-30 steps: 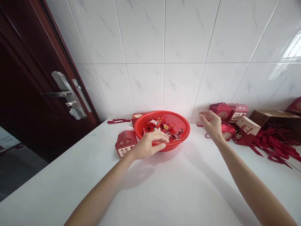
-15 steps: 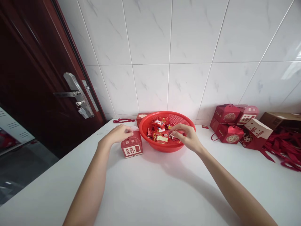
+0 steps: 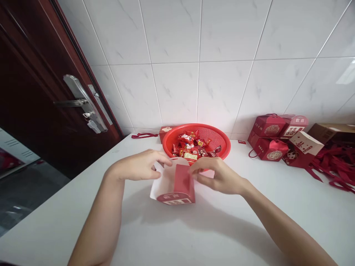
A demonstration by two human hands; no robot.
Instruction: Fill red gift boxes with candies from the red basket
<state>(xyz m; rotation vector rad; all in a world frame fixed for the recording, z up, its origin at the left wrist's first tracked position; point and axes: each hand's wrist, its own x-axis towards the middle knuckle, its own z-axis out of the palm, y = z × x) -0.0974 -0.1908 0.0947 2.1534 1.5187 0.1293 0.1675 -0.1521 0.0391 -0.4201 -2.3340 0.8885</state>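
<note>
A red and white paper gift box (image 3: 184, 183) stands in front of the basket with its top flaps spread, its pale inside showing. My left hand (image 3: 138, 166) is at the box's left white flap, thumb on the outer side and fingers over the edge. At the right red panel, my right hand (image 3: 219, 175) has its fingertips bent onto the edge; they are slightly blurred. Behind the box, a red plastic basket (image 3: 222, 142) holds several wrapped candies (image 3: 188, 139). My right hand and the box cover part of its front rim.
At the right by the tiled wall are stacked red gift boxes (image 3: 270, 138), a heap of dark red ribbons (image 3: 332, 166) and a cardboard box (image 3: 323, 133). Another red box (image 3: 164, 133) and a ribbon (image 3: 144, 136) lie behind the basket's left. A dark door (image 3: 41, 55) stands left.
The gift box has moved right and nearer to me, and its top is now open. My right hand has left the candies for the box's right side; my left hand moved slightly right.
</note>
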